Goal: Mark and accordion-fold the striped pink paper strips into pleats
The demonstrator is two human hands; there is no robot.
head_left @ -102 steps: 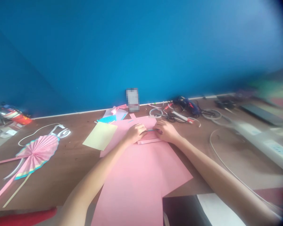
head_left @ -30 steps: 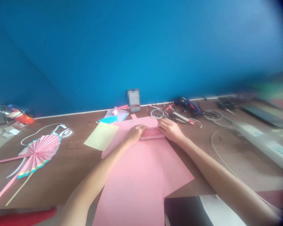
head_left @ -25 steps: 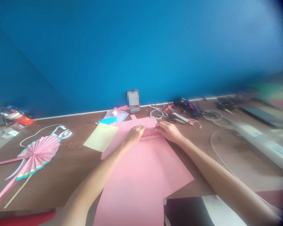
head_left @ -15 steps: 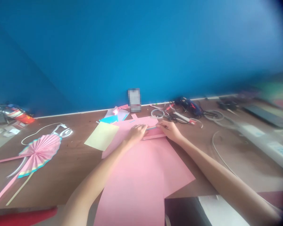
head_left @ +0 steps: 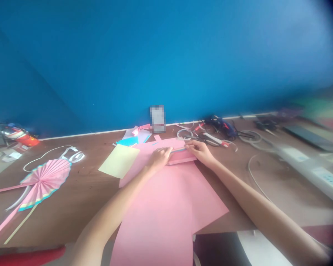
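Observation:
Both hands grip the far end of a long pink paper sheet (head_left: 166, 207), where a narrow folded band (head_left: 181, 156) with a thin blue stripe runs between them. My left hand (head_left: 162, 155) is closed on the band's left end, fingers curled over the edge. At the right end, my right hand (head_left: 198, 150) pinches the same band between thumb and fingers. The pink sheet lies over another pink sheet and hangs past the table's front edge. Fine detail at the fingertips is blurred.
Left of the sheets lie a yellow paper (head_left: 119, 161) and a pleated pink paper fan (head_left: 46, 181). Blue paper (head_left: 128, 141) sits behind. Cables (head_left: 187, 133), a blue-handled tool (head_left: 224, 125) and a white power strip (head_left: 308, 166) occupy the right side. A blue wall (head_left: 166, 55) bounds the table.
My right hand's fingers have shifted slightly on the folded band. The left hand keeps its hold, and the view has moved a little.

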